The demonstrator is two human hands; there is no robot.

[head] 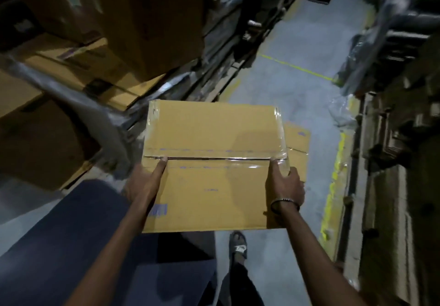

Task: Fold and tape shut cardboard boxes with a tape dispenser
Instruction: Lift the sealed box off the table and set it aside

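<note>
Between the stacked cartons on the left and the dark racks on the right, a taped cardboard box point(212, 162) is carried at waist height over the grey aisle floor point(297, 86). The left hand point(145, 182) clamps its left side and the right hand point(284, 184) its right side, each thumb lying on top beside the sealed centre seam point(214, 158), probably to keep the box level while it travels. Clear tape wraps the far corners. A flat carton point(297, 143) lies on the floor beyond. Open room runs forward along the aisle; no tape dispenser shows.
</note>
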